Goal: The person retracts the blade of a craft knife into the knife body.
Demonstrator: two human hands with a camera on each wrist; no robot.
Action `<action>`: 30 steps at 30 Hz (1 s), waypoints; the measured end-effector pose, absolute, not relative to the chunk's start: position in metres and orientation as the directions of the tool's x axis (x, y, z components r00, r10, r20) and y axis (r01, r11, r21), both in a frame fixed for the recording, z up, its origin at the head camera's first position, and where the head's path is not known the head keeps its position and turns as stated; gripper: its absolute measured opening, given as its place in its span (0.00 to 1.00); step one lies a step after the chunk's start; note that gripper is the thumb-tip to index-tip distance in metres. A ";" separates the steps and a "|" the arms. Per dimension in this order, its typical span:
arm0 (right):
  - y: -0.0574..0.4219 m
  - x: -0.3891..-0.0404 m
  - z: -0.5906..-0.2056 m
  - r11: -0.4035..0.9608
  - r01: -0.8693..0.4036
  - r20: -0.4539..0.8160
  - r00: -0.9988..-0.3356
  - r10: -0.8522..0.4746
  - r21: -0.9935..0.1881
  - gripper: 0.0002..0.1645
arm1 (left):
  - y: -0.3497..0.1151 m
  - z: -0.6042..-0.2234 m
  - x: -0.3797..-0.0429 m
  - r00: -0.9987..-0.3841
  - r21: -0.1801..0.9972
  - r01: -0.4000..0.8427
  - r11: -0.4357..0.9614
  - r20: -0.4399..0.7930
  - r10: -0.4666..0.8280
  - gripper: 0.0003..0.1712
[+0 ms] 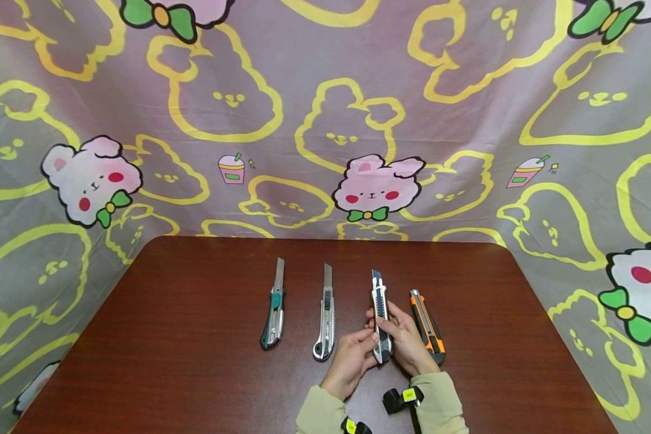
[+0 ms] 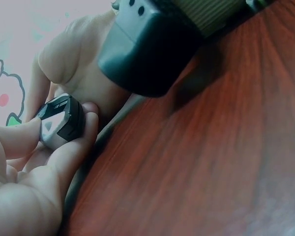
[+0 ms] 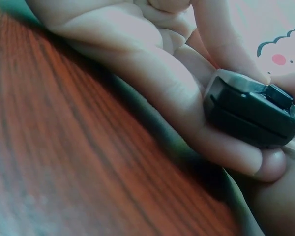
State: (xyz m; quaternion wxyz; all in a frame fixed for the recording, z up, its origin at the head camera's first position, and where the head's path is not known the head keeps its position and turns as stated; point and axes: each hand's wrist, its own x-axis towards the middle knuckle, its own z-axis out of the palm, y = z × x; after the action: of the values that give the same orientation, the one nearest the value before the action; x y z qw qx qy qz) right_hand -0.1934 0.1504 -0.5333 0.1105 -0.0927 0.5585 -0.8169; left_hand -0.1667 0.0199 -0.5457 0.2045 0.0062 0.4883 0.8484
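Both hands hold a white-and-black utility knife [image 1: 380, 301] above the table, its blade end pointing away from me. My left hand [image 1: 348, 364] pinches the knife's rear end between thumb and fingers. On the other side, my right hand [image 1: 408, 345] grips the handle, with the thumb lying on its top face. The black end of the knife's handle [image 3: 250, 113] shows close up in the right wrist view, with fingers underneath it. An orange-and-black utility knife [image 1: 426, 325] lies just right of the right hand, partly hidden by it.
Left of the hands, a silver utility knife [image 1: 326, 319] and a green-and-grey utility knife [image 1: 274, 310] lie with blades extended on the brown table [image 1: 168, 337]. A cartoon-printed cloth [image 1: 282, 72] hangs behind and beside the table. Black straps [image 1: 395, 401] circle the wrists.
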 end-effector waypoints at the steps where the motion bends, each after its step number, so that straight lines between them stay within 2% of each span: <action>1: 0.150 -0.193 -0.533 -0.353 0.077 0.028 -0.958 -0.284 -0.933 0.26 | 0.020 -0.546 -0.167 -0.916 0.831 -0.342 -0.439 -0.190 0.353 0.23; 30: 0.153 -0.192 -0.533 -0.359 0.061 0.072 -0.935 -0.347 -0.931 0.28 | 0.019 -0.545 -0.167 -0.916 0.819 -0.353 -0.452 -0.204 0.346 0.22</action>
State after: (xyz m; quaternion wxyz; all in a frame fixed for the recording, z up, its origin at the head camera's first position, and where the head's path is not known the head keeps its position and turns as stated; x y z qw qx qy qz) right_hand -0.1923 0.1532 -0.5326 0.1251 -0.1294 0.5523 -0.8140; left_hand -0.1666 0.0191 -0.5449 0.2050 -0.0037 0.4816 0.8521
